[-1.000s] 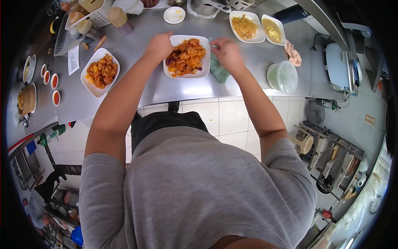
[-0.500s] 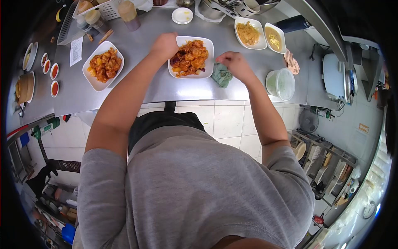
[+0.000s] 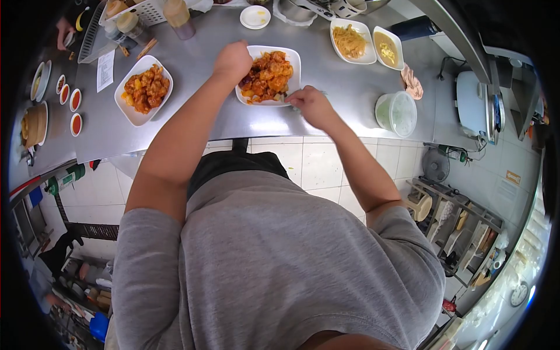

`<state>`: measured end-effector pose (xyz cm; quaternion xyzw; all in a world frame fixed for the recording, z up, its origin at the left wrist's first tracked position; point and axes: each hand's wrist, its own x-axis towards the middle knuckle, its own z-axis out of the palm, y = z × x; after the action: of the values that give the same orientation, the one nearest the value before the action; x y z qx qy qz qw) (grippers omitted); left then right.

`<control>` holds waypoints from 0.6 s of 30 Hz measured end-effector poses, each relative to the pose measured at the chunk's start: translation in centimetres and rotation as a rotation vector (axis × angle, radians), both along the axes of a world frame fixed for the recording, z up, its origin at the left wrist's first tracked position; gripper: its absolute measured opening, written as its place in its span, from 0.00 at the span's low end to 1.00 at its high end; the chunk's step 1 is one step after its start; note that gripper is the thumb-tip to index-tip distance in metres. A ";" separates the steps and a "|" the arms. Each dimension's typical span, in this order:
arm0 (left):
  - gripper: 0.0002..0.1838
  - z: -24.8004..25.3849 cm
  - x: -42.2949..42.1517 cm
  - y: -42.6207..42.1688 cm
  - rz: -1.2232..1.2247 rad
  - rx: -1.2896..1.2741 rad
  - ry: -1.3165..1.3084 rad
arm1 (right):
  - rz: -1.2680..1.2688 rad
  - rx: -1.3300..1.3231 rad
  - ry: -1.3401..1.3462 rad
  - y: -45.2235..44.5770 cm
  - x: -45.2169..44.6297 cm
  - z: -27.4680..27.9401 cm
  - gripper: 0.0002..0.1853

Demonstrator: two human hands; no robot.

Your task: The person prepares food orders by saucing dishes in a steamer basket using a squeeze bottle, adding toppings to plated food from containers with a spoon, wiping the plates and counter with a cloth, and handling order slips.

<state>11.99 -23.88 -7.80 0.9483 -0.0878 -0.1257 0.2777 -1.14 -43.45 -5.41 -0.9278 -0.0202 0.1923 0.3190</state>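
Observation:
A white square dish (image 3: 296, 64) of glossy, sauce-coated fried pieces (image 3: 267, 76) lies on the steel counter between my hands. My left hand (image 3: 233, 61) is closed on its upper left rim. At the dish's lower right corner is my right hand (image 3: 314, 108), its fingertips pinched together against the rim. A green cloth (image 3: 324, 92) is bunched under that hand, nearly all of it hidden. Farther left sits a second white dish (image 3: 135, 121) with similar saucy pieces.
Small cups of red sauce (image 3: 76, 124) stand at the left, near a paper slip (image 3: 105, 71). Sauce bottles (image 3: 178, 20) are at the back. Right of me are two food dishes (image 3: 368, 55) and a clear tub (image 3: 402, 115). Another person's hand (image 3: 63, 35) shows at the far left.
My right hand has moved left and slightly down to the dish's corner, covering the green cloth. My left hand stays on the rim. Another person's hand has appeared at the upper left.

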 end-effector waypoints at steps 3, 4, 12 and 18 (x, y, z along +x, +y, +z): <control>0.13 -1.0 -0.5 0.7 0.057 -0.072 0.024 | -0.238 0.460 0.068 -3.2 -0.1 -0.4 0.08; 0.13 -1.0 -0.6 1.3 0.094 -0.106 0.043 | -0.198 0.323 -0.077 -3.3 0.0 -0.5 0.07; 0.14 2.7 1.0 6.5 -0.074 0.016 0.665 | -0.289 0.008 -0.270 -5.0 0.8 -2.4 0.08; 0.13 2.6 1.1 1.9 -0.191 -0.060 0.269 | -0.222 0.207 -0.536 -2.7 5.7 -2.7 0.10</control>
<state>13.12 -21.94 -5.24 0.9016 -0.1434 -0.2747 0.3018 4.57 -46.17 -8.16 -0.9046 -0.0215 -0.0982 0.4141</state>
